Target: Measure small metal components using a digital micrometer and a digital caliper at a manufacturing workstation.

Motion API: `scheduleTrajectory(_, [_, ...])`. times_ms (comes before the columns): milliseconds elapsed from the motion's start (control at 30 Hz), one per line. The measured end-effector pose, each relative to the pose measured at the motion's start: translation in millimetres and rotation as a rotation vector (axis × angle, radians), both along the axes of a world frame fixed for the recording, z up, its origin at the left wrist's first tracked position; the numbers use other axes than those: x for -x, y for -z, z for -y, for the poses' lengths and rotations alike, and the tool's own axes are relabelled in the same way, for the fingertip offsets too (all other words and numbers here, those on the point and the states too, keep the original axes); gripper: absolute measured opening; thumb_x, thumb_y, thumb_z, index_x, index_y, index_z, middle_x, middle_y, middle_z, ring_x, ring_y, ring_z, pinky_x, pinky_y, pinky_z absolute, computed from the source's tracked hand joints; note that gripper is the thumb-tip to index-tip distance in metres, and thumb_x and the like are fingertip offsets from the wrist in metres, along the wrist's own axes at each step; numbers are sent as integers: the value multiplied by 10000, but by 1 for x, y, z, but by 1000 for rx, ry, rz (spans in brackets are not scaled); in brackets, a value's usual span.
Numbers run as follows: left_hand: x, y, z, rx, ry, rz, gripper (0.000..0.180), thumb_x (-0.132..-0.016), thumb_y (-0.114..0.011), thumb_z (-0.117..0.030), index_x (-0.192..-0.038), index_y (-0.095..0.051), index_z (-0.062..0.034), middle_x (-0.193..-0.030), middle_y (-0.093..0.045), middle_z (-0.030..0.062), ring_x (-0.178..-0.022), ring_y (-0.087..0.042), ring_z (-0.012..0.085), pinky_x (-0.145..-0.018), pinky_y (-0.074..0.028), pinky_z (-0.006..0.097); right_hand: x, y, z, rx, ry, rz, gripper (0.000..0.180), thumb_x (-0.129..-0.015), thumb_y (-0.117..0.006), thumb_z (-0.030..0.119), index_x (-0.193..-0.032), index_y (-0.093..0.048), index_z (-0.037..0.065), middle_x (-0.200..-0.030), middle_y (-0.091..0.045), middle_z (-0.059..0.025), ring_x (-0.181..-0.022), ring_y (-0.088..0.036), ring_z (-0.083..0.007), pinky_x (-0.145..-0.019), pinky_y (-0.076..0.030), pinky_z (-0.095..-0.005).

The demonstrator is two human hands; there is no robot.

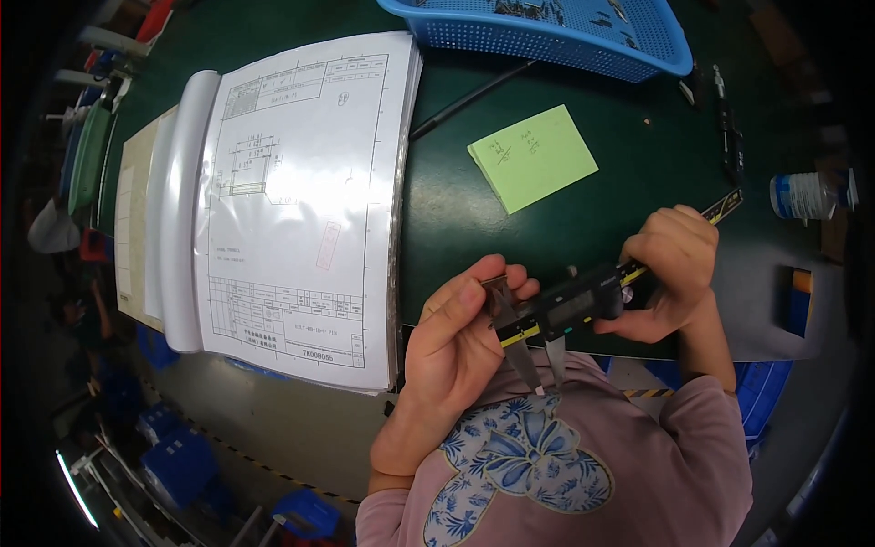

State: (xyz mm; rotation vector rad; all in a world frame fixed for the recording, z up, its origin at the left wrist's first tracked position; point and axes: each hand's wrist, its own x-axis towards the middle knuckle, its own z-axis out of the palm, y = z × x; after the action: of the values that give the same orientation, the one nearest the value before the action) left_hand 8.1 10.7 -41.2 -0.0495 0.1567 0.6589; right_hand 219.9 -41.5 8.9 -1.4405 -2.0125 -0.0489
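Note:
My right hand (673, 264) is wrapped round the beam of a black digital caliper (569, 312), its thumb near the slide. The caliper lies slantwise over the table's near edge, and its longer jaws point down toward my shirt. Between the thumb and fingers of my left hand (456, 337) is a small dark metal part (495, 285), close to the caliper's jaw end. Fingers cover most of that part, so I cannot tell its full shape or whether it touches the caliper.
An open binder of technical drawings (301, 219) lies on the left of the green table. Farther back are a green notepad (533, 157), a black pen (469, 100) and a blue perforated basket (547, 41) with small metal parts. A white-labelled bottle (807, 196) stands at right.

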Motion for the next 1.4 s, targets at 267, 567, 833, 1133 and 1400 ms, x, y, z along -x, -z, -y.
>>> scheduleTrajectory(267, [0, 2, -1, 8, 6, -16, 279, -858, -404, -96, -1092, -466, 42, -1053, -511, 189, -1028, -482, 292, -888, -400, 394, -1, 3, 0, 22, -10, -6, 452, -482, -702, 425, -590, -469, 53, -490, -356, -34, -390, -368, -178, -387, -227, -282])
scheduleTrajectory(567, [0, 0, -2, 10, 14, -23, 281, -854, -408, -96, -1089, -468, 46, -1048, -515, 191, -1018, -488, 296, -889, -395, 398, -4, 3, 1, 43, -26, 19, 447, -548, -655, 451, -601, -487, 40, -510, -406, -23, -402, -376, -164, -413, -234, -277])
scheduleTrajectory(833, [1, -1, -2, 18, 39, 1, 281, -855, -405, -96, -1089, -468, 47, -1054, -509, 187, -1028, -482, 291, -894, -391, 391, -3, 2, 3, 92, -21, 10, 408, -533, -656, 415, -614, -500, 47, -516, -415, -24, -407, -387, -167, -416, -246, -278])
scheduleTrajectory(1133, [1, -2, -1, 8, 42, -30, 275, -850, -417, -97, -1081, -481, 38, -1046, -512, 180, -1018, -485, 284, -895, -384, 379, 0, 1, 3, 59, -22, -58, 399, -498, -688, 376, -616, -481, 56, -501, -365, -29, -391, -367, -181, -383, -235, -286])
scheduleTrajectory(1400, [0, -7, -1, -44, 1, -120, 284, -848, -415, -124, -1082, -483, 22, -1029, -520, 168, -1007, -480, 279, -901, -366, 377, -3, 4, 4, 76, -6, -55, 379, -489, -692, 360, -617, -486, 69, -508, -350, -18, -389, -361, -172, -380, -238, -280])
